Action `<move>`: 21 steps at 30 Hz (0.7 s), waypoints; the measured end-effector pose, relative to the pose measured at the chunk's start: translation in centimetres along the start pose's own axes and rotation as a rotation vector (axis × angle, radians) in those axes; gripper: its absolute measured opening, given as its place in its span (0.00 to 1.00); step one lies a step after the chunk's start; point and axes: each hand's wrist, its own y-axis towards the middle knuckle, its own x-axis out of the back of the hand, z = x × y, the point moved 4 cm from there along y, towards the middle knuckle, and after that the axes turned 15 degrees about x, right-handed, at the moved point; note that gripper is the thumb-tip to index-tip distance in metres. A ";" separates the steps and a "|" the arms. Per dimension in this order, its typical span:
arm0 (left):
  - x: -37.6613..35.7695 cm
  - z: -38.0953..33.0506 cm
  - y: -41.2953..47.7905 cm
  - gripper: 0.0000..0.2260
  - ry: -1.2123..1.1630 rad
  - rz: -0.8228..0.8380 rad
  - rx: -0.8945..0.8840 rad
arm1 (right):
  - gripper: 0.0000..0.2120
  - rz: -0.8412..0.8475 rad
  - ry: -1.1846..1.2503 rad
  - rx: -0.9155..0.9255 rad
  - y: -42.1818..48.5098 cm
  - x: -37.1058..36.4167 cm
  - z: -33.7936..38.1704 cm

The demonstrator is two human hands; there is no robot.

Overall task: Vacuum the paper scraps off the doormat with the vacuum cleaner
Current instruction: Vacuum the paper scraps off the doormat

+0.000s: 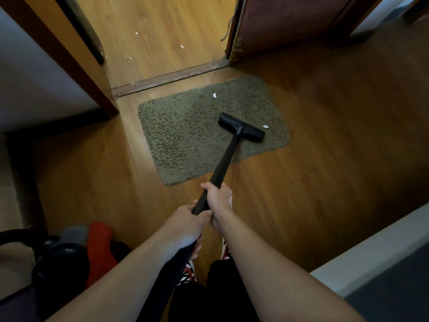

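A shaggy olive doormat (185, 135) lies on the wooden floor in front of a doorway. The black vacuum head (241, 127) rests on the mat's right half, its black tube (226, 159) running back toward me. One white paper scrap (214, 95) lies near the mat's far edge, another paper scrap (265, 126) just right of the head. My right hand (218, 198) grips the tube further up; my left hand (185, 225) grips it lower, just behind.
The red and black vacuum body (97, 249) sits on the floor at lower left. Beyond the door threshold (169, 77) lie more white scraps (181, 46). An open door (290, 22) stands at the upper right, a wall corner (58, 66) at left, grey furniture (383, 263) at lower right.
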 end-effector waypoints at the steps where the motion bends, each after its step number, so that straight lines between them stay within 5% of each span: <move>1: -0.1 -0.6 0.1 0.09 -0.018 -0.002 0.013 | 0.17 -0.002 -0.007 0.001 0.5 0.2 0.4; 12: -2.2 -6.6 1.4 0.10 -0.161 0.008 0.045 | 0.16 -0.008 -0.084 0.056 5.8 2.1 4.8; 21: -1.0 -3.7 0.9 0.07 -0.113 0.019 0.029 | 0.17 0.033 -0.095 0.026 3.8 0.9 3.0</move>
